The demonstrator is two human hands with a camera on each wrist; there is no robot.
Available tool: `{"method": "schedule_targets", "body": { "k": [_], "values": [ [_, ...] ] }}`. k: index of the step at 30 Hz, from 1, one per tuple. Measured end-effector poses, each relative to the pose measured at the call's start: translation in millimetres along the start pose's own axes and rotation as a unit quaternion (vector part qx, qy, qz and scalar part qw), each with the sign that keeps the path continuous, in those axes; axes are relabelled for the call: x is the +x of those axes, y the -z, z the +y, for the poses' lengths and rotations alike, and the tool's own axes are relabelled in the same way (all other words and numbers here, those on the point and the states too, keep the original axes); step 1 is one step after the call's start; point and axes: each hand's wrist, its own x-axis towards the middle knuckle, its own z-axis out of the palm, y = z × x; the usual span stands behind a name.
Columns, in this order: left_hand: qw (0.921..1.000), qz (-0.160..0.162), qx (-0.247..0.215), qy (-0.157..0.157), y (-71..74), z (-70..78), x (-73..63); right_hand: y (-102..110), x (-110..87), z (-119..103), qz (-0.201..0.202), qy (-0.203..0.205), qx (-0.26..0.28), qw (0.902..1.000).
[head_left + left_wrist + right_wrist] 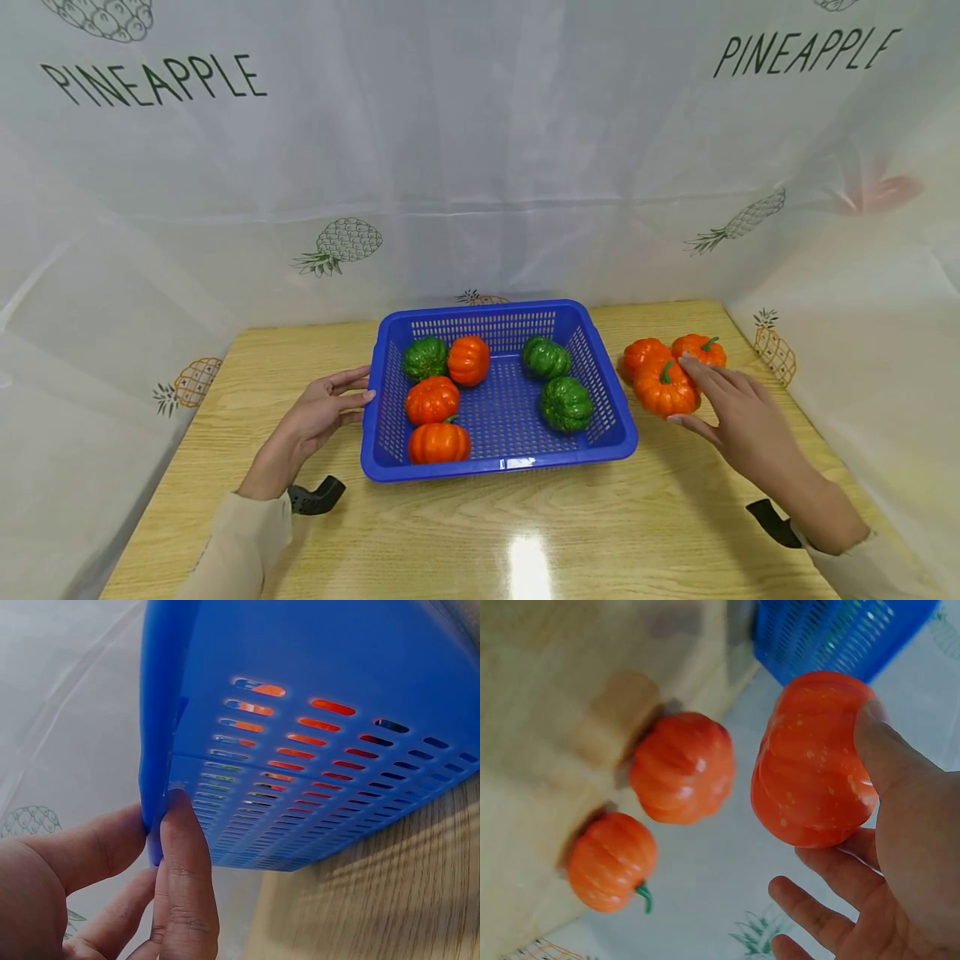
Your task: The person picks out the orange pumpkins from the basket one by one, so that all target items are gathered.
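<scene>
My left hand (324, 412) pinches the left rim of a blue plastic basket (498, 464), thumb and fingers on either side of the edge in the left wrist view. With thumb and fingertips my right hand (750, 421) holds an orange pumpkin (814, 761) with a green stem, raised off the table. Just beyond it, two more orange pumpkins, one at the left (643, 353) and one with a stem (701, 350), rest on the table to the right of the basket.
Inside the basket, three orange pumpkins (432, 400) and a green one (426, 359) sit at the left, two green pumpkins (566, 404) at the right. It stands on a wooden table (450, 533). A white curtain printed with pineapples (480, 167) hangs behind and along both sides.
</scene>
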Motion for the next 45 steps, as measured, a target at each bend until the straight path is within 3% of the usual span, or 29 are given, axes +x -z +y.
{"method": "schedule_targets", "body": {
  "k": [19, 33, 45],
  "values": [
    [1.0000, 0.001, -0.006, -0.003, 0.1, -0.5, 1.4, -34.7, -19.6, -0.2, -0.024, -0.008, 0.020, 0.9995],
    [0.9999, 0.000, -0.013, -0.002, -1.5, 0.8, -1.1, -46.3, -22.2, 8.1, -0.041, -0.034, 0.017, 0.9984],
    [0.9996, -0.005, -0.027, -0.009, -0.2, -1.1, -1.6, -51.1, -11.9, 11.2, -0.074, -0.056, 0.016, 0.9956]
  ]
}}
